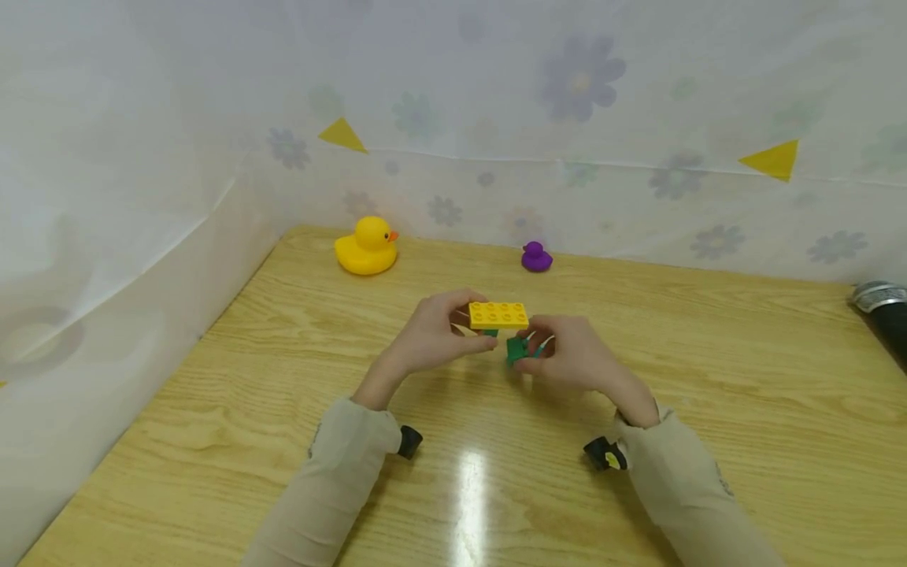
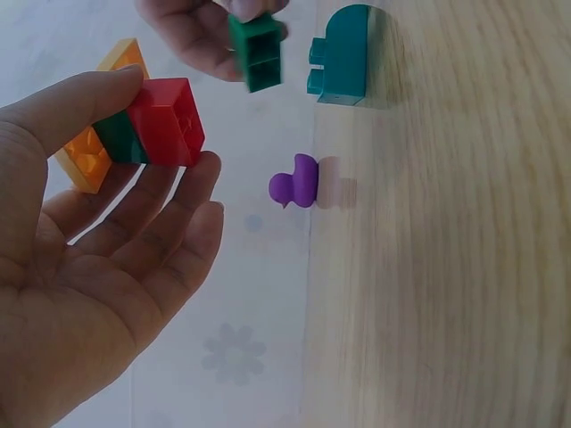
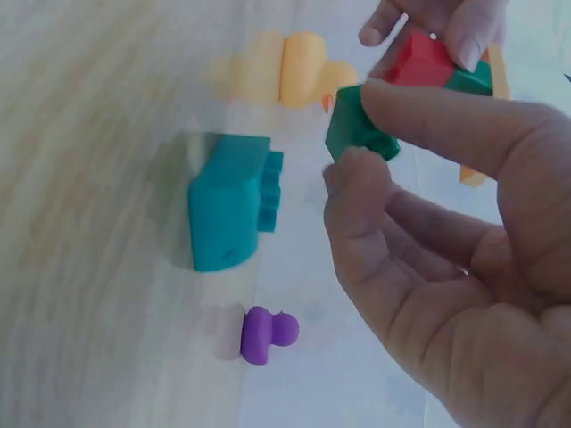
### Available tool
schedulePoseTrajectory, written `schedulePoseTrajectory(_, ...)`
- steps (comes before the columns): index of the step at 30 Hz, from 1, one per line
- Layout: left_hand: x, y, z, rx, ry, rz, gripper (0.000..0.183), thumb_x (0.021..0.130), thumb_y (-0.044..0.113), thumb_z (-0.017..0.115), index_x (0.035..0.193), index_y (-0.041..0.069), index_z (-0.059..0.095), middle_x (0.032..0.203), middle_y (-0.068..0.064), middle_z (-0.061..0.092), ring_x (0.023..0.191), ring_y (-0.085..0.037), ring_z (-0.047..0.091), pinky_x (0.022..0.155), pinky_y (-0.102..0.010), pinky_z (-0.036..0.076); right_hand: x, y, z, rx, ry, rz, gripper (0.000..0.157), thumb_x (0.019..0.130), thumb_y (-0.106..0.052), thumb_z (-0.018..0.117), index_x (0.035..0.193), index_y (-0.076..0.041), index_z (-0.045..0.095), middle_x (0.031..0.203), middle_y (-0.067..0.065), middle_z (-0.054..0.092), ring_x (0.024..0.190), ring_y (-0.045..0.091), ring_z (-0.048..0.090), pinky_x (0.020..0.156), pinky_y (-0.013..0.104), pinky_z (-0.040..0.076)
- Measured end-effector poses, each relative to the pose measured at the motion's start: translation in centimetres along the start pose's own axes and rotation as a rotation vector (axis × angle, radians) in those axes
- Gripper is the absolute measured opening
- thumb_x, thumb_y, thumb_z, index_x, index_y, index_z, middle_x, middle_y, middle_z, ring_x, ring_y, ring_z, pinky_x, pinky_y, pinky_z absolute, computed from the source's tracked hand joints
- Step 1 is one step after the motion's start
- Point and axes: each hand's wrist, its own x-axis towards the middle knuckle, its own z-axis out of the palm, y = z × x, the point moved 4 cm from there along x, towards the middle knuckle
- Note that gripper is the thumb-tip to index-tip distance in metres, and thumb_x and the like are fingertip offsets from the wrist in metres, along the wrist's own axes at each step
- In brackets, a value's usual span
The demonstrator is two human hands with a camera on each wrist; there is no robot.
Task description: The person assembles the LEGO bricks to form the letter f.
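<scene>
My left hand (image 1: 432,335) grips a small stack of toy bricks above the table. On top of that stack is a yellow brick (image 1: 498,316) with its studs up; a green brick (image 2: 120,135) and a red brick (image 2: 168,120) sit under it. Just to the right, my right hand (image 1: 577,352) pinches a separate small green brick (image 3: 350,125) between thumb and fingertips, apart from the stack. A teal brick with a rounded end (image 3: 227,205) stands on the table, mostly hidden behind my right fingers in the head view.
At the back of the wooden table (image 1: 283,346) sit a large yellow duck (image 1: 366,250) on the left and a small purple duck (image 1: 536,259) near the middle. A microphone (image 1: 886,311) lies at the right edge. White flowered cloth (image 1: 482,94) hangs behind.
</scene>
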Motion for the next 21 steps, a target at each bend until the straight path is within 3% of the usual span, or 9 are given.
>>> schedulePoseTrajectory(4,0.0,-0.1,0.1,0.006,0.003,0.005,0.04,0.081,0.014,0.077,0.118,0.007,0.062,0.107,-0.005,0.066,0.089,-0.018,0.065,0.075,-0.027,0.055,-0.4,0.1,-1.4,0.019,0.113,0.039,0.031,0.082,-0.012,0.075,0.107,0.002,0.063,0.09,0.011,0.065,0.071,0.019,0.066,0.065,0.031,0.055)
schedulePoseTrajectory(9,0.0,-0.3,0.1,0.019,0.002,0.009,0.039,0.082,0.013,0.077,0.118,0.007,0.062,0.108,-0.005,0.066,0.089,-0.018,0.065,0.075,-0.027,0.055,-0.8,0.1,-2.8,0.041,0.171,0.126,0.036,0.084,-0.02,0.074,0.112,-0.001,0.062,0.11,0.019,0.065,0.085,0.027,0.068,0.067,0.034,0.056)
schedulePoseTrajectory(13,0.0,-0.3,0.2,0.032,-0.002,0.012,0.039,0.081,0.013,0.077,0.117,0.007,0.063,0.107,-0.005,0.066,0.09,-0.02,0.065,0.074,-0.027,0.055,-1.1,0.1,-3.6,0.046,0.222,0.173,0.038,0.084,-0.022,0.075,0.114,-0.003,0.062,0.111,0.018,0.066,0.088,0.03,0.068,0.071,0.038,0.056)
schedulePoseTrajectory(21,0.1,-0.4,0.7,0.067,-0.047,-0.005,0.04,0.081,0.013,0.077,0.118,0.006,0.062,0.106,-0.005,0.065,0.093,-0.024,0.064,0.074,-0.025,0.054,-1.7,-0.4,-4.6,0.091,0.214,0.142,0.04,0.084,-0.026,0.076,0.115,-0.004,0.062,0.108,0.016,0.066,0.087,0.026,0.067,0.072,0.036,0.056)
